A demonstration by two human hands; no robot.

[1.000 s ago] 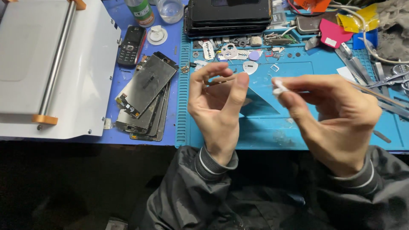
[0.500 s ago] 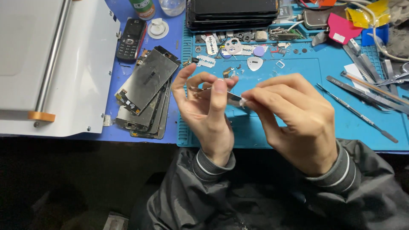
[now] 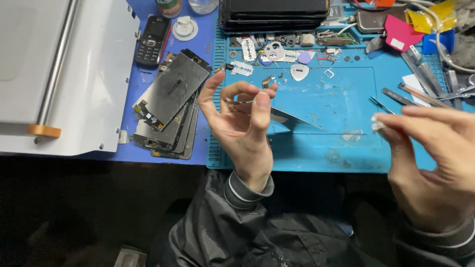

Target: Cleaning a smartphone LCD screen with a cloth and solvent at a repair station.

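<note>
the left hand (image 3: 242, 118) is raised over the blue repair mat (image 3: 316, 148), thumb and fingers pinching a thin flat glass panel (image 3: 287, 117) by its edge. well to the right, the right hand (image 3: 435, 158) pinches a small white scrap (image 3: 378, 124) between thumb and fingertips. a stack of phone screens (image 3: 170, 104) lies left of the mat.

Mat (image 3: 341, 148) was bright blue with smudges. Left of the mat, the table top (image 3: 148, 153) was a darker blue, and the stack of screens (image 3: 170, 94) there was grey-black with a dull sheen. Phone (image 3: 153, 40) above the stack was black. Machine (image 3: 64, 74) left of the stack was white with an orange clip (image 3: 44, 131). At the mat's top edge sat white picks (image 3: 299, 71), a pink card (image 3: 400, 33) and yellow plastic (image 3: 435, 17). Jacket sleeves (image 3: 242, 190) below the mat were black with grey striped cuffs.
</note>
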